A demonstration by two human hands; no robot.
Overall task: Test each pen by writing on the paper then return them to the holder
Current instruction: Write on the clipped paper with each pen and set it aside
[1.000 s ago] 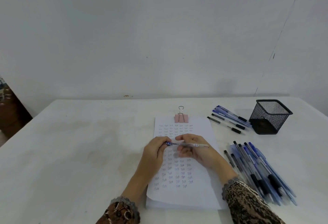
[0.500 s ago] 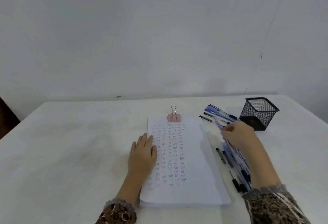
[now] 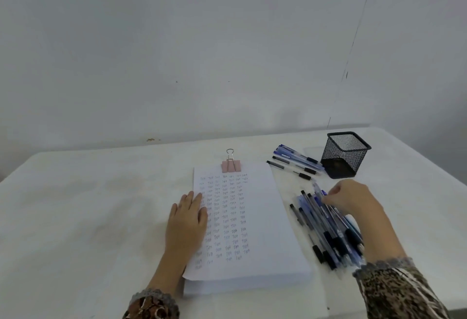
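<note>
I see my left hand point(image 3: 188, 220) lying flat and open on the left edge of the thick white paper stack point(image 3: 262, 220), which sits mid-tabletop covered in small pen marks. My right hand point(image 3: 353, 200) curls its fingers over the far end of a heap of blue and black pens point(image 3: 326, 230) near the right edge; I cannot tell whether it grips one. Farther back lie a smaller pen group point(image 3: 294, 160) and the black mesh holder point(image 3: 345, 154).
</note>
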